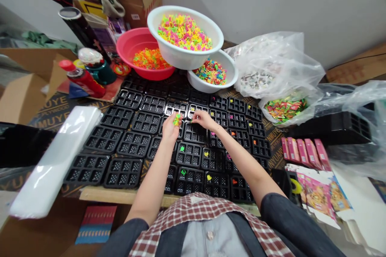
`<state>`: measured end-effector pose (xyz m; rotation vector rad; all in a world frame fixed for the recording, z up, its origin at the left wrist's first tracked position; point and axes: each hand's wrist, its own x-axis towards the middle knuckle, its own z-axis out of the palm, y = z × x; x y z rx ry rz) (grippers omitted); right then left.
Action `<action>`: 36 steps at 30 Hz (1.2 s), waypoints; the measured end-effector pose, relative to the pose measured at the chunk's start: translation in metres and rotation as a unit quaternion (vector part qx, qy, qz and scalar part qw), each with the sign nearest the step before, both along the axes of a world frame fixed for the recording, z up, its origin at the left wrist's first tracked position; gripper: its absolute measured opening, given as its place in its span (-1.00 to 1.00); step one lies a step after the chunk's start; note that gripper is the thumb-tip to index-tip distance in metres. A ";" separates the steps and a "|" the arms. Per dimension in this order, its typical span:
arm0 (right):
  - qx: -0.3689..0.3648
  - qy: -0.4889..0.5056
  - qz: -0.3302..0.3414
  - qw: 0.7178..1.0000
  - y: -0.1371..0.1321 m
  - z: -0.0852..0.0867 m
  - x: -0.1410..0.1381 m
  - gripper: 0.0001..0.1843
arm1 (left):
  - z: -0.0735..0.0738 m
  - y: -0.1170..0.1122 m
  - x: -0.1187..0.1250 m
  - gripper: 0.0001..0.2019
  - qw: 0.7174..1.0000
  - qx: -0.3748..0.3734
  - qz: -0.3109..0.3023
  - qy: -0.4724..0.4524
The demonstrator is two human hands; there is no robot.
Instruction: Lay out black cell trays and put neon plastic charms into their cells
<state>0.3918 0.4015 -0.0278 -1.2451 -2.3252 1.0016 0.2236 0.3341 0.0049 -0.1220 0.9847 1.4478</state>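
My left hand is cupped shut on a small bunch of neon green and yellow plastic pieces, held over the black compartment trays. My right hand is pinched, fingertips down over one tray in the middle of the table; what it pinches is too small to make out. Several trays near me hold single coloured pieces, green, yellow, orange and pink.
Behind the trays stand a large white bowl of neon pieces, a red bowl, and a smaller white bowl. Clear plastic bags lie right, pink packets nearer. A clear sleeve stack lies left, cardboard boxes behind.
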 end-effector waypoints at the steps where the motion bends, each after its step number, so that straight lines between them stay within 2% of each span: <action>1: 0.003 0.006 0.003 1.000 -0.004 0.000 0.000 -0.83 | -0.001 0.000 0.000 -0.86 1.000 0.006 0.003 0.002; 5: 0.029 0.030 0.025 0.999 -0.016 0.002 -0.004 -0.84 | -0.006 -0.001 0.002 -0.92 1.000 0.030 0.003 0.006; 7: 0.065 0.068 -0.009 0.996 -0.019 0.008 -0.008 -0.87 | -0.008 -0.001 0.004 -0.93 0.999 0.035 -0.009 0.001; 9: 0.085 0.114 -0.041 0.989 -0.019 0.014 -0.014 -0.76 | -0.010 -0.001 0.006 -0.95 0.999 0.044 -0.024 0.000; 11: 0.079 0.137 -0.032 0.987 -0.017 0.020 -0.020 -0.72 | -0.011 -0.001 0.009 -0.95 0.998 0.052 -0.038 -0.002; 13: 0.069 0.136 -0.014 0.988 -0.015 0.022 -0.026 -0.78 | -0.011 -0.001 0.010 -0.92 0.997 0.054 -0.050 -0.004; 20: 0.027 0.209 -0.053 0.976 -0.016 0.017 -0.026 -0.79 | -0.008 0.000 0.010 -0.87 0.997 0.032 -0.064 0.005; 24: 0.044 0.217 -0.048 0.974 -0.013 0.014 -0.025 -0.77 | -0.009 0.001 0.010 -0.89 0.998 0.032 -0.045 0.003; 27: 0.120 0.178 -0.113 0.970 0.007 0.008 -0.026 -0.78 | -0.011 0.001 0.009 -0.89 1.000 0.012 -0.024 0.009; 30: 0.206 0.086 -0.193 0.956 0.046 0.000 -0.023 -0.78 | -0.010 0.001 0.005 -0.92 1.000 -0.004 0.001 0.004; 33: 0.212 -0.026 -0.205 0.955 0.085 -0.004 -0.020 -0.77 | -0.007 0.003 -0.003 -0.88 1.000 -0.021 0.013 -0.019; 36: 0.224 -0.039 -0.185 0.956 0.094 -0.003 -0.022 -0.77 | -0.004 0.004 -0.013 -0.81 0.998 -0.025 0.011 -0.058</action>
